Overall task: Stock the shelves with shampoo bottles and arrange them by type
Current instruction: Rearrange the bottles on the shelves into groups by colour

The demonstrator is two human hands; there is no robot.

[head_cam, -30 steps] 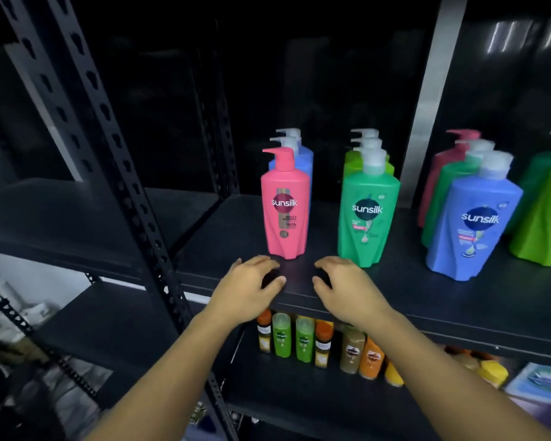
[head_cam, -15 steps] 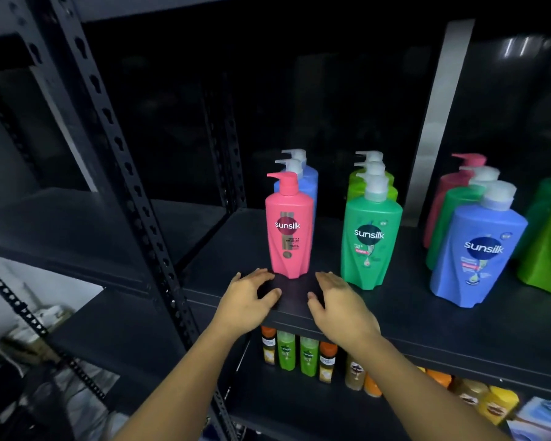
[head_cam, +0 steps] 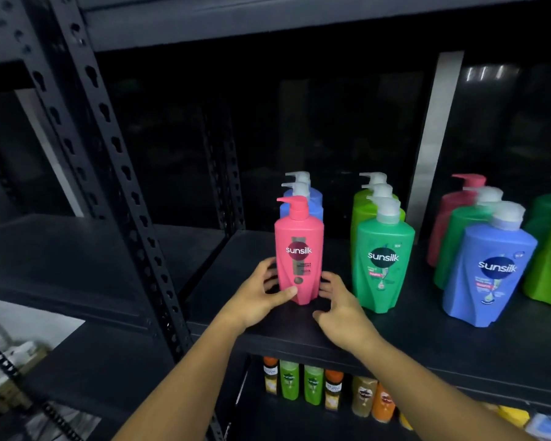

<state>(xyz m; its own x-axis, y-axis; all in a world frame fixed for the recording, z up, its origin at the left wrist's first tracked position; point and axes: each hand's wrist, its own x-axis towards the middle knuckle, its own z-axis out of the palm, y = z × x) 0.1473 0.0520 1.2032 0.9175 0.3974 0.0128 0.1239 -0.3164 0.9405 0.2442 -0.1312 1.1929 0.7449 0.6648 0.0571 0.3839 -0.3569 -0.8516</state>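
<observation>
Left grip (head_cam: 258, 297) grasps pink Sunsilk pump bottle (head_cam: 299, 249) low on left side, thumb across front. Bottle upright near shelf (head_cam: 395, 338) front edge, blue pump bottles (head_cam: 315, 213) behind. Right grip (head_cam: 341, 313) relaxed, fingers touching bottle's lower right side. Green Sunsilk bottle (head_cam: 384, 265) near, rightward.

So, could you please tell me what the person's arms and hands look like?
The left hand and right hand are ungloved, with no ring, watch or bracelet visible. The left forearm and right forearm are bare too; no sleeve shows before the frame's edge.
</observation>
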